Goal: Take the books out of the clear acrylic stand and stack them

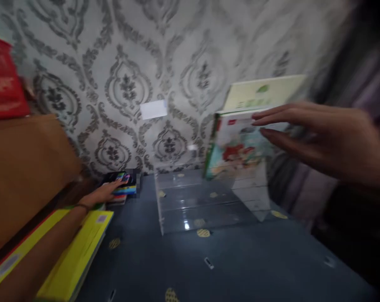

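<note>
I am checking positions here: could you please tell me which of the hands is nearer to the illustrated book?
Right. The right hand has its fingertips at the illustrated book; the left hand rests far off on a colourful book.

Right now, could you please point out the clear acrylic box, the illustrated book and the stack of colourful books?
clear acrylic box (pixel 190 201): head view, front wall.
illustrated book (pixel 236 151): head view, front cover.
stack of colourful books (pixel 127 186): head view, top cover beside the left hand's fingertips.
</note>
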Tool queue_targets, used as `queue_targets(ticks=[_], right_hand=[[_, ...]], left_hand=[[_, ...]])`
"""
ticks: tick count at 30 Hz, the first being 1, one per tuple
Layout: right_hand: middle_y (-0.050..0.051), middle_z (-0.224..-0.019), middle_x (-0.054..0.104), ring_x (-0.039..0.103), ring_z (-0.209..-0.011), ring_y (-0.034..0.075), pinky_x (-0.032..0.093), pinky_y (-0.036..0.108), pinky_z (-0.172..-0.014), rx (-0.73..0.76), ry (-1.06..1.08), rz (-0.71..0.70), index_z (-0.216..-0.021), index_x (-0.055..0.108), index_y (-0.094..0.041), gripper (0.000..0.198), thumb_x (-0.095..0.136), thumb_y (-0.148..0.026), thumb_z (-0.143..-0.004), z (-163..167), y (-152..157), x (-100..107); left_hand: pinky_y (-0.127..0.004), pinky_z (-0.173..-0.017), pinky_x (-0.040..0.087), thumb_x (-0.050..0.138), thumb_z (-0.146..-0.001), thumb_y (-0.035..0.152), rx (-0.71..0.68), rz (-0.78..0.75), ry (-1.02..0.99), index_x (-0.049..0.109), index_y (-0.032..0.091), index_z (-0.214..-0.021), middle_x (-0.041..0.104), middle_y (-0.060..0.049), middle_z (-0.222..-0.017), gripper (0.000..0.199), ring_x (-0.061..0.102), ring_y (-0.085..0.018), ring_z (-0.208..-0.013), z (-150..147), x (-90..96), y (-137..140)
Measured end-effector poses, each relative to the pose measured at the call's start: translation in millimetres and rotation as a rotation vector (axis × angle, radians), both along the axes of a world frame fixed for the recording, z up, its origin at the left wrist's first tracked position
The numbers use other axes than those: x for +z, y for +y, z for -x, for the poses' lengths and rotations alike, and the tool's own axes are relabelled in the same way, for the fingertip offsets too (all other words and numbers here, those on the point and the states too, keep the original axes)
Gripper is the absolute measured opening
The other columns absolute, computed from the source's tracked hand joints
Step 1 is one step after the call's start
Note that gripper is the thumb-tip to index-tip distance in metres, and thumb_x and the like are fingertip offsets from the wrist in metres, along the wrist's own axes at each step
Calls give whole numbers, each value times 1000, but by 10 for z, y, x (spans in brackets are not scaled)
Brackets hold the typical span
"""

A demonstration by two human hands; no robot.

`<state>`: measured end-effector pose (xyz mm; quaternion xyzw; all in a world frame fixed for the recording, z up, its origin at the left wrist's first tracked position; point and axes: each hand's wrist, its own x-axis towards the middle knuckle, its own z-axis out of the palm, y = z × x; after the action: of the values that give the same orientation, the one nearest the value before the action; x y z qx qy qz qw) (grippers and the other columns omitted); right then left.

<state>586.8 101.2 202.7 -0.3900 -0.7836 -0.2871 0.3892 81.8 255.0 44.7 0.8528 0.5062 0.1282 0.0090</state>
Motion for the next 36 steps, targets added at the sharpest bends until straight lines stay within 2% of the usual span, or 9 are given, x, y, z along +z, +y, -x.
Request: queue_targets(ticks=[2,6,9,11,14,17,21,31,36], right_hand=[[10,-121,70,69,-108,29,57,50,-90,-100,3,-80,-110,69,-27,22,55,-35,-95,-288,33,96],[19,-137,58,53,-130,36,44,59,-107,-320,-9,-153,-126,61,-18,37,53,-36,-94,-679,297,393],[19,-149,48,44,-138,38,38,58,-111,-335,-133,-10,-141,50,-18,58,57,-48,-92,-683,562,646],[20,-146,52,47,-134,39,40,54,-109,-358,-197,139,-146,45,-17,73,63,-55,-87,-607,702,804],[16,-123,69,63,-111,36,49,45,-92,-426,-230,376,-140,53,-17,75,70,-58,-80,-533,837,1008],[10,-91,75,67,-86,29,49,36,-75,-418,-236,590,-108,73,-16,47,74,-51,-76,-565,923,1150],[6,-75,72,64,-77,24,47,34,-69,-265,-165,728,-84,76,-16,31,80,-44,-71,-663,982,1237],[5,-77,74,61,-65,12,50,26,-61,-119,274,494,-91,76,-10,29,83,-32,-74,-988,669,1706],[7,-86,76,63,-63,9,53,27,-68,-33,484,513,-97,75,-7,29,82,-23,-75,-958,570,1596]], left_hand=[[-38,-92,55,59,-65,34,-9,114,-91,74,32,-104,75,3,-119,41,69,-27,-111,-25,63,78],[-37,-78,55,50,-80,45,77,-139,-373,67,31,-90,78,4,-90,25,73,-25,-85,-689,672,80],[-34,-75,55,46,-88,45,-76,-480,-586,64,25,-99,75,-4,-100,29,70,-24,-90,-1638,1344,-315],[-36,-89,52,47,-92,44,-309,-679,-515,62,23,-107,71,-7,-112,29,65,-25,-108,-2288,1708,-600],[-39,-96,49,55,-92,46,-436,-695,-274,56,21,-117,66,-10,-123,35,59,-28,-118,-3029,2033,-791],[-36,-83,50,65,-86,47,-361,-471,18,55,22,-113,68,-10,-118,38,63,-28,-106,-3409,2175,-702],[-33,-74,46,74,-78,45,-300,-274,150,59,22,-105,69,-9,-115,38,64,-29,-101,-3573,2254,-533],[-33,-74,42,74,-72,44,-235,-272,7,66,26,-106,71,-3,-104,39,63,-26,-97,-3425,2289,-470],[-36,-75,42,75,-71,44,-190,-273,-29,67,26,-108,70,-5,-103,42,63,-29,-97,-3398,2262,-405]])
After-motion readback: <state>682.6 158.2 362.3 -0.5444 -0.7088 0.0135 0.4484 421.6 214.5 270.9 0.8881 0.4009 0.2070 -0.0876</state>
